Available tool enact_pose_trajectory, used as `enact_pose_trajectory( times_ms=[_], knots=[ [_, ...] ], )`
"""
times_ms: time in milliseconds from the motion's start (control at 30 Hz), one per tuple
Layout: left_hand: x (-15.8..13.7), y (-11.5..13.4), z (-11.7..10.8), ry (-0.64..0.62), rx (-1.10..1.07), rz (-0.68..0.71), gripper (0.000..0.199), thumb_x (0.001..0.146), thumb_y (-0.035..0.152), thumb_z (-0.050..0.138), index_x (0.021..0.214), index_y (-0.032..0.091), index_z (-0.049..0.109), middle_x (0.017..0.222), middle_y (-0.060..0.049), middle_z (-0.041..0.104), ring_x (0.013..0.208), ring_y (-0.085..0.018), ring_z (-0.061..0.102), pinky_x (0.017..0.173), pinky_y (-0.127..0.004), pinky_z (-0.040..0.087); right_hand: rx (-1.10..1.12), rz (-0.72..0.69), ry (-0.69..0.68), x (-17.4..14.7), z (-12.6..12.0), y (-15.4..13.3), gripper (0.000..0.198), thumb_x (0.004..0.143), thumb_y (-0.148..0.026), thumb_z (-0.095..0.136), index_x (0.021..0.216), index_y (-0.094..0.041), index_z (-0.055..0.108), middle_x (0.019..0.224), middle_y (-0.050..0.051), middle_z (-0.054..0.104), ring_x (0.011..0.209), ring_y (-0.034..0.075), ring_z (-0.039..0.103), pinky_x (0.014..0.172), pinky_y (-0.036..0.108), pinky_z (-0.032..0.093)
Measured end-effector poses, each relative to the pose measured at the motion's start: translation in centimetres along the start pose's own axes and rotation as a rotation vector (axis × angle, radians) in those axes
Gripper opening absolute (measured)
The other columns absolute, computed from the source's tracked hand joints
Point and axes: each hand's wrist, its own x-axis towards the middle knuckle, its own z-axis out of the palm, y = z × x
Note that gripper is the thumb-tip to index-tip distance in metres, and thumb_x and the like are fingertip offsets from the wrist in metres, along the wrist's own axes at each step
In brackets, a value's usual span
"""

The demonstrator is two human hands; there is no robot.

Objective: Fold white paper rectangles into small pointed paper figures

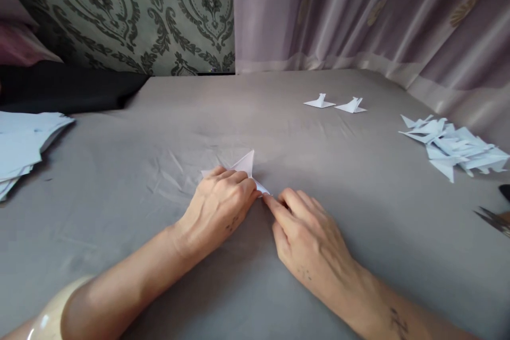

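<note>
A small piece of folded white paper [245, 163] lies on the grey cloth, its pointed flap rising beyond my knuckles. Closed over its near side is my left hand [223, 199], with the fingers curled down onto the paper and partly hiding it. My right hand [305, 231] rests on the cloth just to the right; its index fingertip touches the paper's narrow right corner. The other right fingers are bent under, and whether they pinch the paper does not show.
Two folded paper figures [320, 101] stand at the back. A heap of folded white papers [454, 143] lies right, with scissors [494, 219] nearer me. At the left are a stack of white sheets [24, 141] and a black cloth [71, 85]. Curtains [319, 16] hang behind.
</note>
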Motion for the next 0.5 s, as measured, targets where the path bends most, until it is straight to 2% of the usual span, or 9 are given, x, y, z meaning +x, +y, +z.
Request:
enact_pose_trajectory(
  times_ms=[233,500],
  knots=[
    [0.08,0.14,-0.52,-0.017,0.022,0.031,0.035,0.099,0.023,0.036,0.073,0.017,0.060,0.069,-0.002,0.062,0.064,-0.016,0.058,0.070,-0.032,0.043,-0.095,-0.008,-0.083,0.01,-0.08,-0.44,0.041,0.085,-0.004,0.045,0.121,-0.015,0.060,0.087,0.008,0.058,0.076,0.021,0.050,0.067,0.037,0.039],
    [0.23,0.01,-0.44,-0.061,0.029,0.037,0.036,0.099,0.025,0.036,0.074,0.016,0.061,0.070,-0.002,0.062,0.066,-0.017,0.060,0.072,-0.034,0.043,-0.007,0.022,-0.093,0.02,-0.70,-0.33,0.037,0.079,-0.005,0.047,0.110,-0.012,0.064,0.088,0.009,0.058,0.078,0.022,0.051,0.067,0.037,0.041]
  ],
)
